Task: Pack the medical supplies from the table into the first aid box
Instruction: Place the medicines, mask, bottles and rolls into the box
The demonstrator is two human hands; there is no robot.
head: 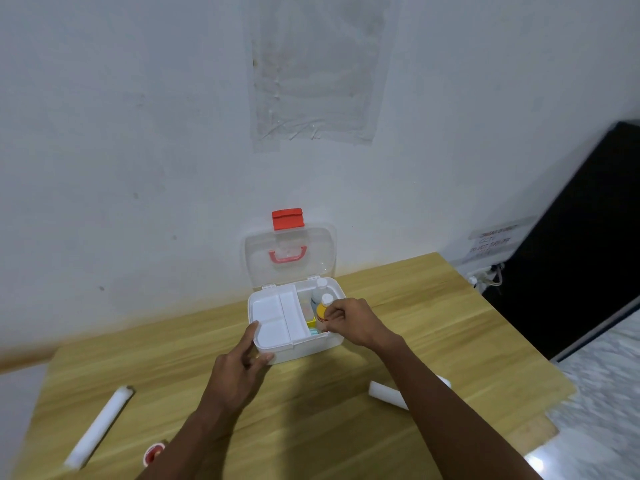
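The white first aid box (pixel 301 348) stands open on the wooden table (pixel 311 410), its clear lid (pixel 290 252) with a red latch upright against the wall. A white inner tray (pixel 277 318) fills its left half. My right hand (pixel 349 322) grips a small yellow bottle (pixel 322 308) with a white cap inside the right compartment, beside a clear bottle (pixel 319 291). My left hand (pixel 242 365) rests on the box's front left corner, fingers on the rim. A long white roll (pixel 98 427) lies at the left, another white roll (pixel 386 393) partly under my right forearm.
A small red and white tape roll (pixel 153 452) lies at the table's front edge on the left. The wall runs directly behind the box. A black panel (pixel 581 244) stands to the right beyond the table edge.
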